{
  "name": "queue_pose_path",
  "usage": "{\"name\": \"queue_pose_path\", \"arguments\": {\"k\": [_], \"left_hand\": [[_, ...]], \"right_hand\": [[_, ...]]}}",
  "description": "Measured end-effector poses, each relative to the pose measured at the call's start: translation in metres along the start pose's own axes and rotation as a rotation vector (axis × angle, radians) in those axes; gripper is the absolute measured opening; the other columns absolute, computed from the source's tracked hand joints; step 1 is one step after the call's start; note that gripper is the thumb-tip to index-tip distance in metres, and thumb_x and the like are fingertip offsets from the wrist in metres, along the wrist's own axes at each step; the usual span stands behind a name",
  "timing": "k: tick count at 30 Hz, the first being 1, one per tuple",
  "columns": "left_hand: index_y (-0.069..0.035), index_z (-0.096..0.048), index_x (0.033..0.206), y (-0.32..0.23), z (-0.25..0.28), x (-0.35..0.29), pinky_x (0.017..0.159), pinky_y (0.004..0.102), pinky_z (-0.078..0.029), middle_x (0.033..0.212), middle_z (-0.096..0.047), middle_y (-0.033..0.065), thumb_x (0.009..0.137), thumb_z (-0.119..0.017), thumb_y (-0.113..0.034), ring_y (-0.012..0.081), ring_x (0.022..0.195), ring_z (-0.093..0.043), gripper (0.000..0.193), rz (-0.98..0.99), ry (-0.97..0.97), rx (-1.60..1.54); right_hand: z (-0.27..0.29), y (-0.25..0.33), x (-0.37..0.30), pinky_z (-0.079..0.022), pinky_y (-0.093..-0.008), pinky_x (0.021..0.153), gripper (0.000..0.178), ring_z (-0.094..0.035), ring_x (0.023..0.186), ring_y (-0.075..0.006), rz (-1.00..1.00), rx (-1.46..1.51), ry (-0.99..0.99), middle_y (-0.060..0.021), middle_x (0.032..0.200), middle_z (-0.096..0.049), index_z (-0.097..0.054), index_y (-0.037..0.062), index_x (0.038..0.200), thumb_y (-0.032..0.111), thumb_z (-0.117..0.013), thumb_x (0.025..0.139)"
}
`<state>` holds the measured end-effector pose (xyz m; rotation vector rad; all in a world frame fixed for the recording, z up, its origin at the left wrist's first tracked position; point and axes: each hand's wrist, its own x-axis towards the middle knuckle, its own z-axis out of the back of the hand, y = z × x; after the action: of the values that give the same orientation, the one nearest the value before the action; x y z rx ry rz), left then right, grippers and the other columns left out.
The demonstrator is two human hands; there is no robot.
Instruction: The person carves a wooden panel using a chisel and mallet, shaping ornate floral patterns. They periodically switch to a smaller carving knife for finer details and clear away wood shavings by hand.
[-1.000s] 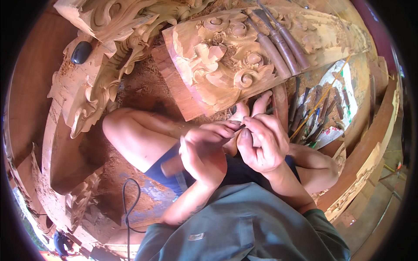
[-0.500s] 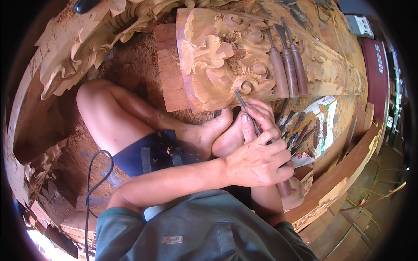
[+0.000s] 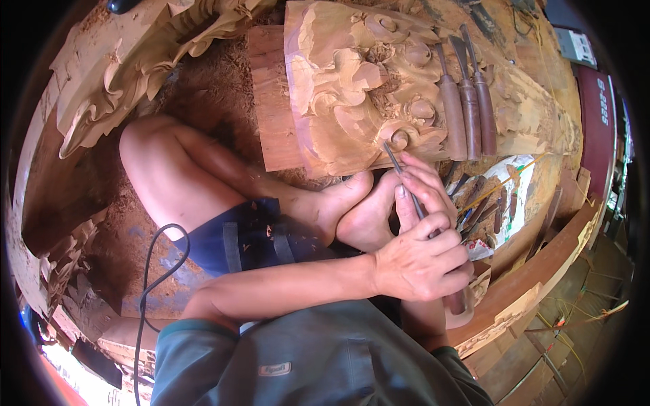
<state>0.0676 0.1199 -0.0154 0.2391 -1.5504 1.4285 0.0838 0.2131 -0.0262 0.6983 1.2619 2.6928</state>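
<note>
A wood-carving chisel (image 3: 397, 166) slants across the front of a carved wooden panel (image 3: 338, 128), its tip at a small round scroll (image 3: 395, 138) near the panel's lower edge. My left hand (image 3: 423, 264) is wrapped round the chisel's wooden handle (image 3: 456, 302), whose butt shows below the fist. Farther up, my right hand (image 3: 426, 189) holds the metal shank between thumb and fingers. The right forearm passes partly hidden behind the left hand. Both bare feet rest against the panel's near edge, just left of the right hand.
Three chisels (image 3: 468, 118) with wooden handles lie side by side on the panel's right part. Several more tools (image 3: 484, 203) lie on a white sheet (image 3: 520, 203) to the right. Another carved piece (image 3: 108, 101) stands at the far left. A black cable (image 3: 144, 291) loops near my left arm.
The whole scene, hands included, has shifted slightly rightward in the view. Both hands keep their hold on the chisel, and its tip remains at the scroll.
</note>
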Motion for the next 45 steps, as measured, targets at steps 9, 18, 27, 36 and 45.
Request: {"name": "queue_pose_path", "arguments": {"k": [9,18,27,36,45], "left_hand": [[-0.014,-0.067,0.084,0.001,-0.004,-0.005,0.089,0.04,-0.043,0.084,-0.055,0.0014,0.069,-0.067,-0.026,0.0203,0.084,-0.057,0.019,0.077,0.041,0.079],[-0.015,-0.066,0.083,0.01,0.001,-0.012,0.087,0.0394,-0.044,0.084,-0.057,0.0006,0.07,-0.069,-0.026,0.0195,0.081,-0.058,0.018,0.016,0.027,0.035],[-0.014,-0.06,0.077,0.019,-0.014,-0.01,0.082,0.0397,-0.044,0.079,-0.053,0.0022,0.077,-0.064,-0.025,0.0214,0.079,-0.055,0.012,-0.017,0.112,0.157],[-0.012,-0.058,0.066,0.011,0.013,0.018,0.07,0.0374,-0.039,0.069,-0.049,0.0008,0.073,-0.077,-0.032,0.0203,0.071,-0.054,0.028,-0.008,0.046,0.096],[-0.014,-0.056,0.064,0.02,0.025,0.02,0.065,0.0356,-0.038,0.064,-0.046,-0.0007,0.064,-0.082,-0.035,0.0192,0.065,-0.053,0.034,-0.009,-0.195,-0.091]], "right_hand": [[0.0,-0.017,0.002,-0.055,-0.0495,0.095,0.019,-0.07,0.101,-0.0388,0.096,-0.012,0.092,-0.0172,0.094,-0.074,-0.074,-0.0056,0.095,0.002,-0.077,0.078],[-0.009,-0.016,-0.003,-0.055,-0.047,0.094,0.018,-0.07,0.104,-0.0376,0.085,-0.073,0.019,-0.0163,0.097,-0.074,-0.075,-0.0038,0.097,0.002,-0.077,0.081],[-0.028,-0.03,-0.011,-0.055,-0.0488,0.089,0.017,-0.069,0.094,-0.0352,-0.014,0.153,-0.121,-0.0159,0.096,-0.074,-0.072,-0.0032,0.097,0.008,-0.074,0.084],[-0.022,-0.01,-0.009,-0.052,-0.0497,0.103,0.018,-0.065,0.117,-0.0403,-0.088,0.102,-0.063,-0.0198,0.106,-0.074,-0.069,-0.0053,0.109,0.004,-0.069,0.094],[-0.021,0.006,0.006,-0.056,-0.0459,0.096,0.015,-0.069,0.108,-0.0361,-0.084,-0.105,0.011,-0.0168,0.1,-0.074,-0.07,-0.0064,0.098,-0.001,-0.074,0.084]]}}
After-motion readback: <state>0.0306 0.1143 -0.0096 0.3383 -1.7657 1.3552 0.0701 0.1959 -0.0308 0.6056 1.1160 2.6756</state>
